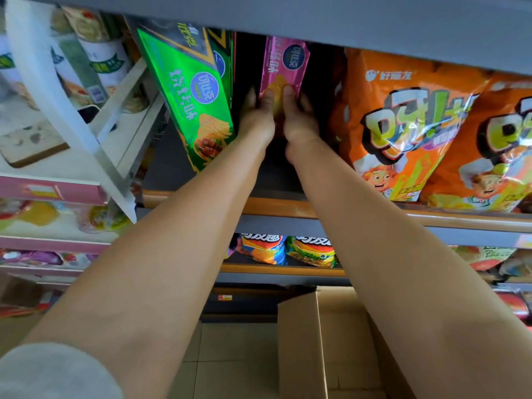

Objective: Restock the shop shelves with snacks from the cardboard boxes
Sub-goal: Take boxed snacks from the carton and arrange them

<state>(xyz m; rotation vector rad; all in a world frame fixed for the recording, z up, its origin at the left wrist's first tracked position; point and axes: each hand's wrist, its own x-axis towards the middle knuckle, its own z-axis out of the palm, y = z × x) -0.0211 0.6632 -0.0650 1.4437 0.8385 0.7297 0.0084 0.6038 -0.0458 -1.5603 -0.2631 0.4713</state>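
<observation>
Head view: our left hand [256, 115] and right hand [299, 116] grip the lower end of an upright pink chip pack [283, 66], in the dark gap between green packs [187, 90] and orange bags [403, 125], just beneath the grey shelf [345, 21] above.

"可比克" roundel on green crisp box [190, 110], same on pink crisp pack [285, 64], large "呀!" on orange bags [403, 122]
</observation>
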